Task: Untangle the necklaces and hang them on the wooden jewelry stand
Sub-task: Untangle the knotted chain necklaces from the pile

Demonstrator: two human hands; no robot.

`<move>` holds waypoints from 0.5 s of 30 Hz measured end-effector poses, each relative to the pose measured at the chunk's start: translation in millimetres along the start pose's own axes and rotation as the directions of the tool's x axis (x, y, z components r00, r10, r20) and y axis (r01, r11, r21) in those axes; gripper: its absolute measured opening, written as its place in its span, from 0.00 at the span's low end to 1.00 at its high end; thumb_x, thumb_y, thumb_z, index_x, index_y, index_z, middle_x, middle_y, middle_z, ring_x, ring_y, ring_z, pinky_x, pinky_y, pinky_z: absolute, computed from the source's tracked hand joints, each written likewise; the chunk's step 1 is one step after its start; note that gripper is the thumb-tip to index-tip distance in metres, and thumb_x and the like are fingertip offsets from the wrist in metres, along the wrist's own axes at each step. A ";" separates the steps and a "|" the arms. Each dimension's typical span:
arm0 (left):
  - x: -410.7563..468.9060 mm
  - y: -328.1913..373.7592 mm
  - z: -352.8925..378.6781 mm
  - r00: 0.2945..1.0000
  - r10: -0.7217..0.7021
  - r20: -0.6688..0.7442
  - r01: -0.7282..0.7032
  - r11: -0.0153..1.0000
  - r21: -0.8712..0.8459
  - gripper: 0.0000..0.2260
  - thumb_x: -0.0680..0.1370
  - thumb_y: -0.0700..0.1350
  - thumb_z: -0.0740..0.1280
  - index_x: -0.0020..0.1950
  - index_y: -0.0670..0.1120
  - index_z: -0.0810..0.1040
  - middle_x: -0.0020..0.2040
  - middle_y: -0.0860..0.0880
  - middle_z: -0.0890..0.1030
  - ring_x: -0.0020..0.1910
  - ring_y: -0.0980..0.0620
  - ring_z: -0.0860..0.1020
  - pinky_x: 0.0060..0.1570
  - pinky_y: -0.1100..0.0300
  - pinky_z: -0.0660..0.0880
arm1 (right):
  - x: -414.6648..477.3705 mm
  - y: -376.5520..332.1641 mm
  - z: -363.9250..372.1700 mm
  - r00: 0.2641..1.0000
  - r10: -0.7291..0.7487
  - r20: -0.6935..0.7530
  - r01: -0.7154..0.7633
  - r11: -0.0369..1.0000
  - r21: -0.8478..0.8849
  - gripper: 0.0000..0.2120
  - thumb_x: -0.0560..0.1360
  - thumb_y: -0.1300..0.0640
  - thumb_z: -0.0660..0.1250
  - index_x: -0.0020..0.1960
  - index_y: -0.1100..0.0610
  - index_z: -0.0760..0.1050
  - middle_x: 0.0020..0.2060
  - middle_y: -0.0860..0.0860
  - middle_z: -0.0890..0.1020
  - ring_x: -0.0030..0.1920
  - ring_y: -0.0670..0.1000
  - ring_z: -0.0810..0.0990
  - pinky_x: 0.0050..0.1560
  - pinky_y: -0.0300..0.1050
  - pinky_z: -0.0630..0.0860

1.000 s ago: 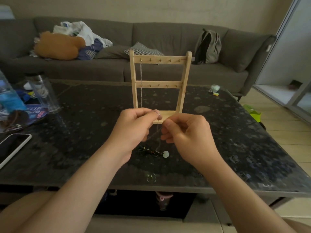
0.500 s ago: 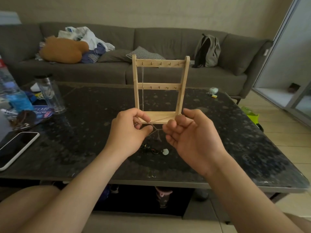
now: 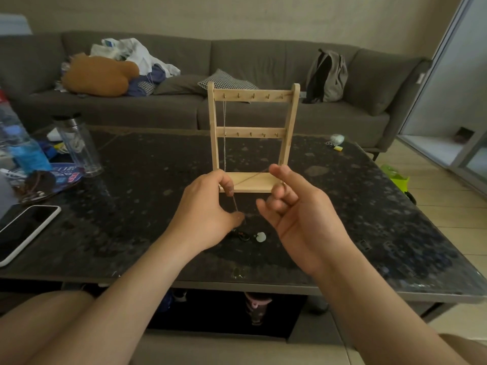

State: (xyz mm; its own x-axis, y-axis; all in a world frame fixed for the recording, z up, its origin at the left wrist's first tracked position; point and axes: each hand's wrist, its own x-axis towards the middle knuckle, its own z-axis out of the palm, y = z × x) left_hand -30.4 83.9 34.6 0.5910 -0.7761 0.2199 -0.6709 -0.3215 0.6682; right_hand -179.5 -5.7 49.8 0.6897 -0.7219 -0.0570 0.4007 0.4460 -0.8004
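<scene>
Necklace (image 3: pixel 253 176), one, taut between two hands (image 3: pixel 208 206)

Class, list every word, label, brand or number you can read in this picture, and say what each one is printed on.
Round blue printed disc: white and red lettering, too blurred to read.
Blue label on the clear plastic bottle: print too blurred to read.
Pale wooden jewelry stand: no writing.
White-edged phone: dark screen, no text.
</scene>
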 end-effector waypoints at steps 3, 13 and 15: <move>-1.5 4.6 -1.7 0.998 0.012 0.056 -0.016 0.997 0.082 0.23 0.72 0.44 0.83 0.49 0.59 0.70 0.61 0.55 0.74 0.58 0.52 0.71 0.54 0.60 0.70 | -0.6 -3.5 -0.7 0.995 0.100 0.014 -0.101 0.991 0.084 0.10 0.84 0.55 0.67 0.62 0.58 0.80 0.29 0.46 0.67 0.23 0.43 0.63 0.23 0.35 0.68; 0.4 -1.3 -1.5 0.994 -0.103 0.033 0.101 0.994 0.042 0.17 0.72 0.53 0.83 0.50 0.56 0.76 0.55 0.59 0.76 0.54 0.58 0.75 0.42 0.69 0.68 | 0.9 -9.9 -7.2 0.981 -0.115 -0.158 0.022 0.868 -0.495 0.09 0.87 0.53 0.63 0.55 0.56 0.80 0.27 0.46 0.67 0.26 0.46 0.63 0.26 0.40 0.62; 1.0 -3.1 -1.6 0.991 -0.126 0.040 0.128 0.991 -0.043 0.19 0.70 0.54 0.85 0.51 0.54 0.78 0.49 0.57 0.79 0.45 0.59 0.77 0.38 0.66 0.70 | 1.7 -7.7 -10.9 0.952 -0.210 -0.224 0.009 0.748 -0.663 0.13 0.86 0.51 0.63 0.51 0.57 0.81 0.26 0.46 0.69 0.26 0.45 0.66 0.27 0.41 0.66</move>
State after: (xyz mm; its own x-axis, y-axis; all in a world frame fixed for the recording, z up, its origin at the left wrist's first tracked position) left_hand -27.0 85.0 33.9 0.6526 -0.7503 0.1052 -0.5698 -0.3945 0.7209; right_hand -187.9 -16.1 49.4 0.4373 -0.8991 -0.0197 -0.0939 -0.0239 -0.9953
